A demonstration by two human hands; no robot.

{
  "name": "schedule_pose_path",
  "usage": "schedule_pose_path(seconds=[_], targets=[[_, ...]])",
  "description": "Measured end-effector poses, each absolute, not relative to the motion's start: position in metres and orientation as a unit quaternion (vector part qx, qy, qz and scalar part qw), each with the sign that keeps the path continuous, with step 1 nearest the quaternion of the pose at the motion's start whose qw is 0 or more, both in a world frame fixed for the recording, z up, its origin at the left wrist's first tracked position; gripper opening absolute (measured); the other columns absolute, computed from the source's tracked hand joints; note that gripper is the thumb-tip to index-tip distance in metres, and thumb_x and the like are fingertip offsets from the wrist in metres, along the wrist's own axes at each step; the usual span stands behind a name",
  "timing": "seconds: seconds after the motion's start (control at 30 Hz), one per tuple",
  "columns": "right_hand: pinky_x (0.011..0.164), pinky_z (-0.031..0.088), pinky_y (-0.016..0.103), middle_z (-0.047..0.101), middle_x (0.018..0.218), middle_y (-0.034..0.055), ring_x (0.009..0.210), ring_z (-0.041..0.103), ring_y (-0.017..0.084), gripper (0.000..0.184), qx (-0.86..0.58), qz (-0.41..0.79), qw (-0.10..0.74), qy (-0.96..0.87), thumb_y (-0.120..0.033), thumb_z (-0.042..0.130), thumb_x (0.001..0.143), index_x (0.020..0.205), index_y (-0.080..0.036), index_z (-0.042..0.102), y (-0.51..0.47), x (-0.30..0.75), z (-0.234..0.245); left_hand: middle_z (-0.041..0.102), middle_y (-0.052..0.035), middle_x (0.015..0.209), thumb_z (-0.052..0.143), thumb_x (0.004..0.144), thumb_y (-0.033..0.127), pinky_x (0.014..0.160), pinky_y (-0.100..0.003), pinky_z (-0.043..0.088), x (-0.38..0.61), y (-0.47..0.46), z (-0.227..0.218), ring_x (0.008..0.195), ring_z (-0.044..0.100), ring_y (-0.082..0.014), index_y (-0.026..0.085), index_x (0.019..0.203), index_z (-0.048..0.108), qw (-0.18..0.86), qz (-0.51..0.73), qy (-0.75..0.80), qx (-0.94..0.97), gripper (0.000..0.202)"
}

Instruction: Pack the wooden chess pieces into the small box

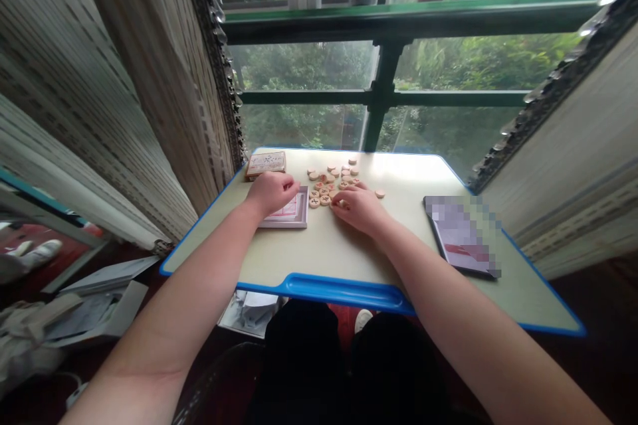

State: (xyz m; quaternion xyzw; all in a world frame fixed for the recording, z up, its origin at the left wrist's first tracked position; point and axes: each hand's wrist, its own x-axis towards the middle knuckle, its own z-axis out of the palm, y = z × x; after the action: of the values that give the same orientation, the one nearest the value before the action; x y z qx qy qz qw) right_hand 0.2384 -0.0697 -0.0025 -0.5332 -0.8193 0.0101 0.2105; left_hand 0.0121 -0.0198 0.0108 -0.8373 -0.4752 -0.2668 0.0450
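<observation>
You're sat at a green-framed window (473, 66), trees outside, w/ bamboo blinds (139, 106) hanging down both sides. In front of you is a cream school desk (349, 259) w/ a blue rim, your dark-clad knees just under its near edge. On the right of the desktop lies a tablet (461, 236), its screen pixelated, so contents can't be read. Far left corner holds a wooden box (266, 164) w/ a printed label. Just near of it sits a shallow pale tray (294, 220) w/ a red grid inside, partly under your L hand (273, 191).

Centre-far is a loose cluster of round wooden xiangqi pieces (329, 182), some carved marks showing, and one lone piece (379, 194) out to the right.

Step in hand: your R hand (359, 209) is working the near edge of the cluster, fingers low and half-curled, touching pieces; no clear grip. L hand is cupped over the tray's far side; can't tell if anything's inside it. Next move calls for closing fingertips round one piece before any lift, as they're packed tight there.
</observation>
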Motion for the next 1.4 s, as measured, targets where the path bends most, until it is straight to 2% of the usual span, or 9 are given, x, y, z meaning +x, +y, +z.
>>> schedule_pose_path(seconds=[0.13, 0.3, 0.63, 0.87, 1.07, 1.27, 1.4], targets=[[0.085, 0.039, 0.036, 0.069, 0.09, 0.0067, 0.091, 0.051, 0.024, 0.017, -0.54, 0.007, 0.21, -0.815, -0.03, 0.058, 0.08, 0.085, -0.021, 0.072, -0.0694, 0.2389, -0.0026, 0.059, -0.0031, 0.052, 0.048, 0.079, 0.036, 0.051, -0.026, 0.028, 0.0098, -0.0181, 0.0104, 0.051, 0.046, -0.0127, 0.017, 0.053, 0.059, 0.053, -0.278, -0.477, -0.832, 0.035], [0.087, 0.039, 0.038, 0.067, 0.101, 0.0062, 0.096, 0.05, 0.025, 0.021, -0.536, -0.003, 0.238, -0.81, -0.032, 0.058, 0.079, 0.094, -0.022, 0.07, -0.0685, 0.2386, -0.0045, 0.058, -0.0026, 0.051, 0.048, 0.079, 0.036, 0.052, -0.026, 0.03, 0.008, -0.017, 0.0093, 0.051, 0.046, -0.0127, 0.017, 0.051, 0.057, 0.065, -0.293, -0.472, -0.829, 0.035], [0.084, 0.04, 0.036, 0.069, 0.085, 0.0048, 0.086, 0.052, 0.023, 0.015, -0.54, 0.002, 0.206, -0.816, -0.03, 0.059, 0.079, 0.082, -0.021, 0.07, -0.0683, 0.2365, -0.0045, 0.06, -0.0037, 0.054, 0.047, 0.08, 0.035, 0.054, -0.027, 0.03, 0.0089, -0.0178, 0.0116, 0.054, 0.048, -0.0137, 0.017, 0.053, 0.058, 0.053, -0.275, -0.48, -0.831, 0.035], [0.08, 0.041, 0.035, 0.07, 0.082, 0.0061, 0.09, 0.052, 0.024, 0.024, -0.544, 0.013, 0.217, -0.81, -0.03, 0.049, 0.086, 0.082, -0.02, 0.071, -0.0677, 0.2373, -0.0033, 0.057, -0.0026, 0.051, 0.048, 0.08, 0.035, 0.053, -0.027, 0.027, 0.0085, -0.0162, 0.0096, 0.051, 0.044, -0.0126, 0.017, 0.051, 0.058, 0.055, -0.275, -0.468, -0.838, 0.035], [0.086, 0.036, 0.034, 0.068, 0.086, 0.0072, 0.082, 0.053, 0.02, 0.032, -0.521, -0.025, 0.196, -0.83, -0.03, 0.043, 0.09, 0.08, -0.018, 0.071, -0.0643, 0.239, -0.0059, 0.057, -0.0023, 0.052, 0.047, 0.081, 0.035, 0.053, -0.026, 0.028, 0.0092, -0.0181, 0.0109, 0.051, 0.044, -0.0121, 0.016, 0.052, 0.058, 0.046, -0.272, -0.475, -0.835, 0.036], [0.081, 0.036, 0.032, 0.069, 0.085, 0.0075, 0.079, 0.052, 0.02, 0.031, -0.539, -0.032, 0.195, -0.819, -0.03, 0.045, 0.089, 0.079, -0.019, 0.071, -0.0647, 0.2391, -0.0043, 0.057, -0.0025, 0.052, 0.047, 0.081, 0.035, 0.053, -0.027, 0.027, 0.0106, -0.0212, 0.0123, 0.051, 0.044, -0.0118, 0.016, 0.052, 0.057, 0.053, -0.268, -0.474, -0.837, 0.036], [0.078, 0.037, 0.032, 0.069, 0.088, 0.0078, 0.081, 0.05, 0.021, 0.031, -0.57, -0.041, 0.225, -0.789, -0.027, 0.043, 0.089, 0.081, -0.018, 0.072, -0.0644, 0.2385, -0.0032, 0.057, -0.0029, 0.052, 0.047, 0.081, 0.035, 0.054, -0.027, 0.028, 0.0117, -0.0219, 0.0128, 0.052, 0.045, -0.0122, 0.016, 0.052, 0.057, 0.051, -0.263, -0.477, -0.837, 0.036]])
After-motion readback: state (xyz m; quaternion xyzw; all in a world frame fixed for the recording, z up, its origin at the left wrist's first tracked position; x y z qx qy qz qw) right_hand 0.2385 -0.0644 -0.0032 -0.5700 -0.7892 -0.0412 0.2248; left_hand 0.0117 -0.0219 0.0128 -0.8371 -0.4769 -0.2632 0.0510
